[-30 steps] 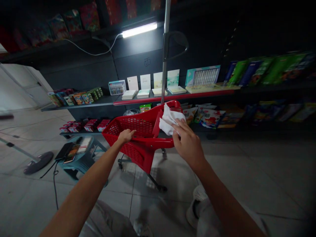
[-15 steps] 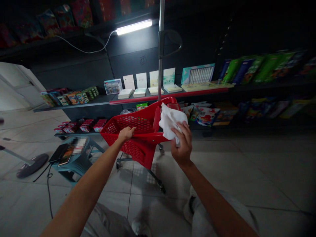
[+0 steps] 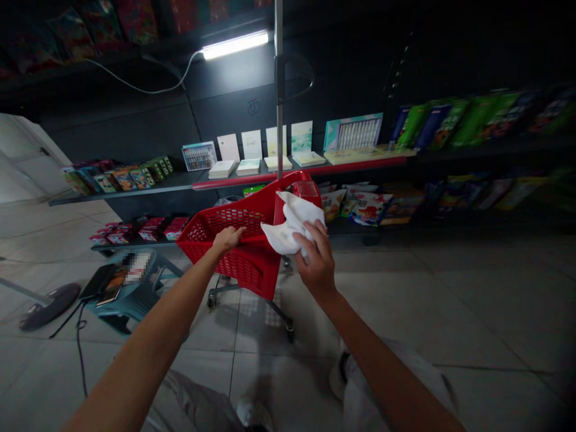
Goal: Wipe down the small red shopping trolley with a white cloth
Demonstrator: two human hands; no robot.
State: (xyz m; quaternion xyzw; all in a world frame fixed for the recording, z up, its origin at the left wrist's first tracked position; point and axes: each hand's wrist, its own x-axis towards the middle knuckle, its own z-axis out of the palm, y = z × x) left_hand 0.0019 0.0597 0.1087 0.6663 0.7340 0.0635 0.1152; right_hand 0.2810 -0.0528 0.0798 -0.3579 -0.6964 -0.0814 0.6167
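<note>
A red plastic shopping cart point(image 3: 252, 273) with perforated sides stands on wheels in front of me. My left hand point(image 3: 228, 239) is closed around the cart's near upper rim. In my right hand point(image 3: 318, 259) is a crumpled white cloth point(image 3: 294, 225), gripped at its lower right side. The cloth lies over the handle end of the cart and hides part of the rim there. A grey metal pole point(image 3: 279, 120) rises behind the cart's handle end.
Dark shelves hold books point(image 3: 249, 167), snack bags point(image 3: 371, 207) and small boxes point(image 3: 153, 229). On the left, a blue-grey stool point(image 3: 121, 306) carries flat items, beside a round stand base point(image 3: 49, 306). A lit tube lamp point(image 3: 236, 45) hangs above. My shoes are on the tiled floor.
My right hand has moved left with the cloth, which now folds further over the near rim. My left hand keeps its hold on the cart. The whole view has shifted slightly.
</note>
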